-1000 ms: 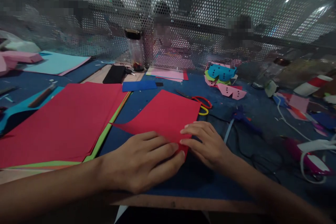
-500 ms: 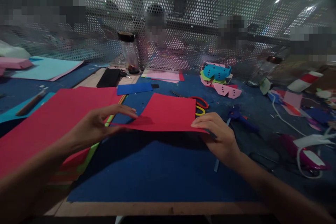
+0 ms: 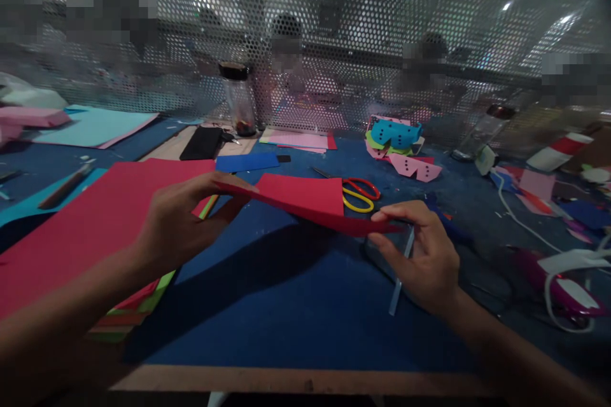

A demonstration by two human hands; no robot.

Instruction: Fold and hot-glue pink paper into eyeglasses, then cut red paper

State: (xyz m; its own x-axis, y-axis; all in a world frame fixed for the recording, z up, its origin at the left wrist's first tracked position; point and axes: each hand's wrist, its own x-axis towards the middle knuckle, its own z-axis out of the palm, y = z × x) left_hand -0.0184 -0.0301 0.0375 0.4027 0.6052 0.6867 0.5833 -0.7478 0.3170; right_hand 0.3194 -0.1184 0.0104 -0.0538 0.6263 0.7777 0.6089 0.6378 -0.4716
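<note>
1. The red sheet point(image 3: 308, 194) was between both hands above the table point(image 3: 286, 311), its near edge bowed and raised, a shadow beneath it.
2. Work on this sheet seemed under way rather than finished: it was off on its own, apart from the red stack point(image 3: 114, 210), yet bent in the hands, not lying flat. No holes showed in it; whether it carried a crease could not be told, nor how much handling was left.
3. The left hand point(image 3: 179, 216) had its grip nearly closed, pinching the sheet's left end between thumb and fingers.
4. The right hand point(image 3: 427, 257) pinched the right near corner, thumb below and fingertips above.
5. Just beyond the sheet's right edge lay scissors point(image 3: 353, 180), which neither hand touched.
6. Farther back, a pink cutout point(image 3: 416, 168) and a blue cutout point(image 3: 396, 133) had dark holes or dots; these looked like more advanced pieces.
</note>
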